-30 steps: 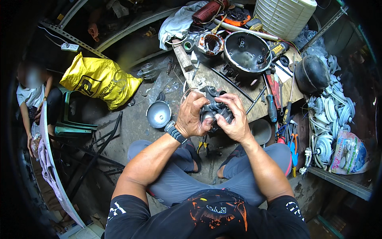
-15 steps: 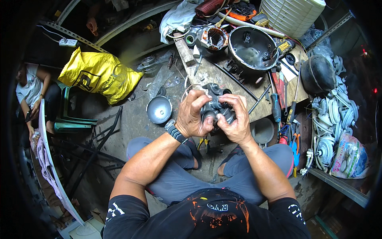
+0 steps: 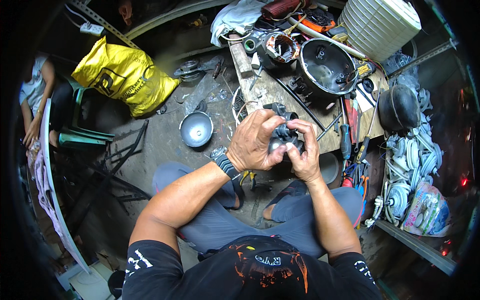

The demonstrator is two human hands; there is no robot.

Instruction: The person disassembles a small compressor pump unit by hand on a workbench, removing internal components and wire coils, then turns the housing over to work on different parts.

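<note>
Over the near edge of the wooden board (image 3: 320, 137), my left hand (image 3: 255, 142) and my right hand (image 3: 305, 159) grip a dark grey metal machine part (image 3: 284, 131) with rounded lobes. The left fingers curl round its left side; the right thumb and forefinger press its near right side. Both thumbs almost meet in front of it, and much of the part is hidden behind my fingers. On the board past my hands stand a black metal bowl-shaped housing (image 3: 320, 57) and a motor stator with orange-brown windings (image 3: 281, 47).
Screwdrivers (image 3: 346, 142) and pliers lie along the board's right side. Grey-white pulley-like parts (image 3: 412, 150) pile up at the right. A metal bowl (image 3: 196, 129) sits on the floor to the left, past it a yellow sack (image 3: 122, 77). Another person (image 3: 37, 100) sits at the far left.
The view has shifted a little. My hands still hold the metal part, which looks slightly turned and more covered by my left fingers.
</note>
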